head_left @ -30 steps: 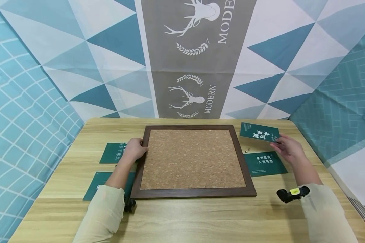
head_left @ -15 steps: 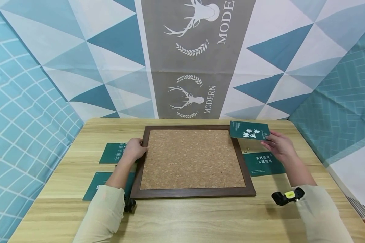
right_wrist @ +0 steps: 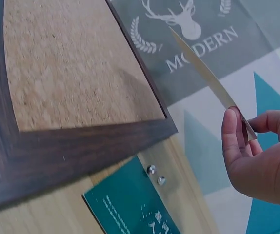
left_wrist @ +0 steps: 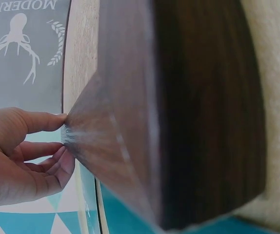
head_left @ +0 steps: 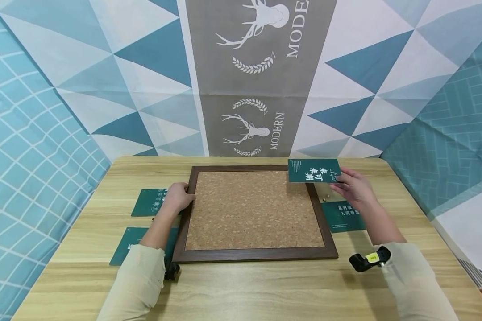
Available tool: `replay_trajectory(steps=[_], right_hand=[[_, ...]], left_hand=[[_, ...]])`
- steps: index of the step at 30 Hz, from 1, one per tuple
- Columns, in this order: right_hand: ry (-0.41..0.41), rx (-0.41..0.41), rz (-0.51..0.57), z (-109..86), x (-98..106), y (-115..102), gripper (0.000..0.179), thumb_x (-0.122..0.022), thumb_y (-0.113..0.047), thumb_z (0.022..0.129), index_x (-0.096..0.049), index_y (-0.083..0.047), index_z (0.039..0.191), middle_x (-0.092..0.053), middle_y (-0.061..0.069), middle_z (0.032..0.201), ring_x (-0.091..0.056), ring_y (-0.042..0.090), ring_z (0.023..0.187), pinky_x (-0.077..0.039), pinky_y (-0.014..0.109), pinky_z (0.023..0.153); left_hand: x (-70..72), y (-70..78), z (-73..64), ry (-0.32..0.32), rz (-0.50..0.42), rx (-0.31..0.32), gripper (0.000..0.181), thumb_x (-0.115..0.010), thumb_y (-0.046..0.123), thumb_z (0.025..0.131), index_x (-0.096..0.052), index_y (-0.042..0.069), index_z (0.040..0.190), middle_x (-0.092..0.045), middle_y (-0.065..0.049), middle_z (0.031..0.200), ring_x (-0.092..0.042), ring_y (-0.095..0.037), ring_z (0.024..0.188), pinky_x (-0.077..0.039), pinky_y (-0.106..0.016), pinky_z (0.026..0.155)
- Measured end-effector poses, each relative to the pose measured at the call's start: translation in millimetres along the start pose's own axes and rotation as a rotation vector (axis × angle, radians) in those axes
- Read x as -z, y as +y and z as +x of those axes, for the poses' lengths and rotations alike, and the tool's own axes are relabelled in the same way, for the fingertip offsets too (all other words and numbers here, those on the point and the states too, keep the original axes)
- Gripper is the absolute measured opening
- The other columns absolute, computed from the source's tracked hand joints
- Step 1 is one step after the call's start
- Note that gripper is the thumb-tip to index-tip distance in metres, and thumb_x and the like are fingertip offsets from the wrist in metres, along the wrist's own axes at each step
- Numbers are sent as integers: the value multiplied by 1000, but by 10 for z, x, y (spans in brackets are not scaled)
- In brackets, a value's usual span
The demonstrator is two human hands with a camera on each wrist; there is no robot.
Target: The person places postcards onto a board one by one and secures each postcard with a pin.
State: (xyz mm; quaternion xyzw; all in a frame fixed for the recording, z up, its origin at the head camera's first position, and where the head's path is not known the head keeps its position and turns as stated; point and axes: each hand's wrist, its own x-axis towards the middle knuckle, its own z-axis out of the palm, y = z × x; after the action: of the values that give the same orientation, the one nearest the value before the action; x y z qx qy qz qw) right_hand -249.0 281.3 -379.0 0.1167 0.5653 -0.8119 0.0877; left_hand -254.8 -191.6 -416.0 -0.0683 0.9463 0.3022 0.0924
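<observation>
Blue-and-white patterned cloth hangs behind a pale wood-grain surface. Between the fingers of the right hand, pinched by its right edge, a dark green rectangular card with white lettering hovers above the far right corner of a brown-framed cork board. The right forearm reaches from the near right; the left hand pinches the board's left side.
</observation>
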Motion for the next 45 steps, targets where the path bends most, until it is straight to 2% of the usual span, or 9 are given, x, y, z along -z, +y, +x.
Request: replay_trajectory(steps=[5, 15, 20, 26, 36, 41, 45], right_hand=[[-26, 16, 16, -17, -119, 16, 36, -51, 0, 92, -39, -10, 125, -53, 1, 87, -63, 13, 73, -57, 25, 73], [-52, 33, -7, -1, -332, 95, 25, -47, 1, 94, -43, -7, 117, -57, 0, 84, -64, 13, 70, -57, 24, 71], [-52, 17, -24, 11, -433, 136, 27, -46, 1, 94, -42, -10, 119, -50, 1, 89, -62, 12, 69, -57, 23, 70], [-35, 36, -53, 42, -567, 205, 29, -47, 2, 93, -43, -7, 121, -56, 0, 86, -63, 11, 67, -57, 23, 69], [-43, 19, -75, 57, -768, 321, 35, -46, 1, 93, -40, -9, 126, -48, 2, 94, -63, 11, 69, -56, 22, 71], [-34, 11, -71, 71, -859, 382, 32, -46, 2, 92, -43, -10, 122, -45, 3, 100, -62, 11, 67, -56, 22, 70], [-28, 4, -59, 75, -919, 435, 29, -48, 1, 93, -44, -11, 119, -47, 2, 96, -62, 11, 66, -57, 22, 69]], left_hand=[[6, -15, -5, -2, -11, -2, 54, -54, 14, 94, -36, -11, 138, -45, -32, 133, -50, -43, 117, -50, -48, 88], [4, -41, -3, 0, -15, -5, 54, -54, 14, 93, -36, -10, 138, -45, -32, 133, -49, -43, 118, -49, -49, 90], [-2, -49, 17, -3, -22, -3, 55, -53, 15, 94, -35, -10, 139, -44, -32, 134, -48, -43, 119, -49, -49, 90], [12, -59, 4, 1, -48, -3, 55, -54, 15, 94, -35, -9, 139, -44, -31, 134, -47, -43, 120, -48, -49, 91], [34, -73, -36, -4, -126, 11, 54, -57, 16, 93, -38, -6, 139, -46, -28, 133, -46, -41, 121, -47, -49, 93], [32, -104, -28, 9, -139, 4, 55, -60, 19, 91, -42, -5, 137, -49, -27, 129, -48, -41, 118, -48, -46, 89], [18, -153, 11, -4, -182, 8, 55, -59, 18, 92, -40, -4, 139, -47, -26, 133, -46, -40, 123, -45, -48, 96]])
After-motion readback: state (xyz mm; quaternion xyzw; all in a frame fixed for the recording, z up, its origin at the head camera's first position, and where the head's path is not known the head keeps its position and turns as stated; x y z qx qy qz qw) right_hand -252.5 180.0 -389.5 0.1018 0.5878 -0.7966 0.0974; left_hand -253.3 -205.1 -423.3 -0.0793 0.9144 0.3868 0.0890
